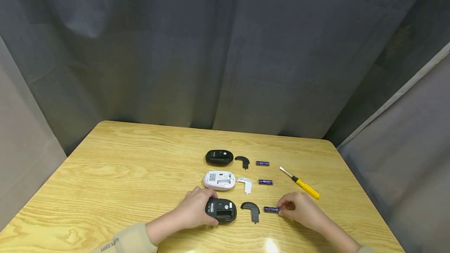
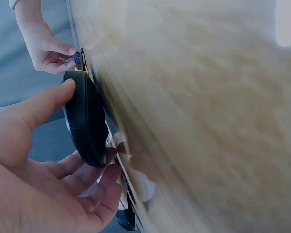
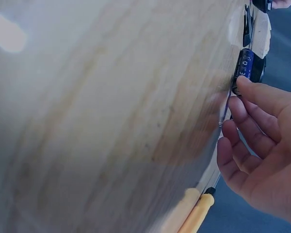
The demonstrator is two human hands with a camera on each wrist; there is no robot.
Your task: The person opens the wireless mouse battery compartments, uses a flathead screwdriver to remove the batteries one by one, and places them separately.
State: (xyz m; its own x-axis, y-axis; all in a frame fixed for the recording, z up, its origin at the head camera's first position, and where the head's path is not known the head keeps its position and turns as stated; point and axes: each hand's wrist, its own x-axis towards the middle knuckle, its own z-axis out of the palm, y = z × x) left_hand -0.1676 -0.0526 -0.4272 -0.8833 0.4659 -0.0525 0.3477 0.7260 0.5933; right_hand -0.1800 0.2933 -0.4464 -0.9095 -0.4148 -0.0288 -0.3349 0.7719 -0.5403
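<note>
My left hand [image 1: 197,209] grips the nearest black mouse [image 1: 220,211] by its sides, thumb on the near edge and fingers at the far edge. The mouse lies underside up, its battery slot uncovered. To the right, my right hand [image 1: 299,209] pinches the right end of a purple battery [image 1: 270,209] between thumb and fingertips, low at the tabletop. An L-shaped black battery cover [image 1: 251,208] lies between the two hands. In the right wrist view the thumb rests against the end of the battery [image 3: 244,63].
Beyond lie a white mouse [image 1: 219,180], a white cover [image 1: 245,185] and a battery [image 1: 265,182]. Farther back are another black mouse [image 1: 219,157], its black cover [image 1: 242,161] and a battery [image 1: 263,163]. A yellow-handled screwdriver [image 1: 306,187] lies at the right on the wooden table [image 1: 133,167].
</note>
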